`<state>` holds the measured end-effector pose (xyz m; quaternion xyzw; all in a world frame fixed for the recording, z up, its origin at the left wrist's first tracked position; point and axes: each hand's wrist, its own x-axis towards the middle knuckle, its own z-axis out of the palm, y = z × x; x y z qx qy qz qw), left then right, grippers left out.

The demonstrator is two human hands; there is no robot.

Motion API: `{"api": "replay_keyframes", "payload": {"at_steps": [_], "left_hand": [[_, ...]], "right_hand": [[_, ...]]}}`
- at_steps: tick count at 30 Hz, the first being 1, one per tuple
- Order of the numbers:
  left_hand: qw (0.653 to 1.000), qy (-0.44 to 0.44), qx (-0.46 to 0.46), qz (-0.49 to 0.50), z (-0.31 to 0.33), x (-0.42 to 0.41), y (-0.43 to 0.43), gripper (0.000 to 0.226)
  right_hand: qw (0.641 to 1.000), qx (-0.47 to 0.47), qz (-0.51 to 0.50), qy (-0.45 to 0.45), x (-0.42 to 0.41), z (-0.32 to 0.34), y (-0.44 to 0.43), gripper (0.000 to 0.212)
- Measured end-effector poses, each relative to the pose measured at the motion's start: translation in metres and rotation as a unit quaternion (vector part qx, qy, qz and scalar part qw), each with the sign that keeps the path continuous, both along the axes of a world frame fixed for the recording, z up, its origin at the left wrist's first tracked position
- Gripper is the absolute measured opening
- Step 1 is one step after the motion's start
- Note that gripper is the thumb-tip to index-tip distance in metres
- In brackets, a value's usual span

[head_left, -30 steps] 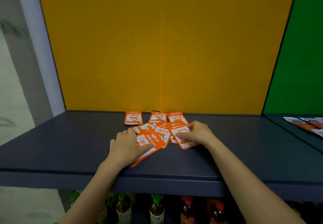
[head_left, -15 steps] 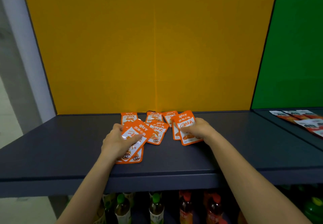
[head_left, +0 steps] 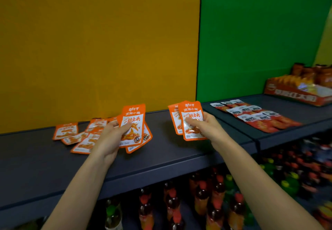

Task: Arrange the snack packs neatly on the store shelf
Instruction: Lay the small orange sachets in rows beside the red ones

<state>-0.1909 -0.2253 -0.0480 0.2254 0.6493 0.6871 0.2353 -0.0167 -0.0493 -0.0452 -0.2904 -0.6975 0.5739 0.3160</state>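
My left hand [head_left: 109, 138] grips a small fan of orange snack packs [head_left: 133, 124], lifted above the dark shelf [head_left: 170, 158] with their fronts toward me. My right hand [head_left: 206, 129] pinches two more orange packs [head_left: 191, 118], held upright over the shelf's right part. Several loose orange packs [head_left: 77, 134] lie scattered flat on the shelf to the left, by the yellow back panel.
A neighbouring shelf section [head_left: 296, 109] at the right holds rows of red-and-white packs [head_left: 256, 116] and an orange display box [head_left: 298, 89] before a green panel. Bottles [head_left: 201, 199] with red and green caps stand on the lower shelf.
Both hands have lifted their packs off the shelf and moved right, away from the scattered pile. The view has swung to the right, revealing the green section.
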Motion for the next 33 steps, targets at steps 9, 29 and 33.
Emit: {"api": "replay_keyframes", "payload": {"at_steps": [9,29,33], "left_hand": [[0.995,0.003,0.01,-0.101,0.005,0.139,0.151,0.008],[0.991,0.032,-0.044,-0.118,0.028,0.245,0.375,0.012],[0.993,0.03,-0.049,-0.103,0.04,0.23,0.418,0.015]], "right_hand": [[0.997,0.004,-0.077,0.013,0.168,0.006,0.119,0.01],[0.994,0.045,-0.093,-0.024,0.255,0.0,0.349,0.022],[0.994,0.05,-0.075,-0.064,0.228,0.002,0.402,0.025]]}}
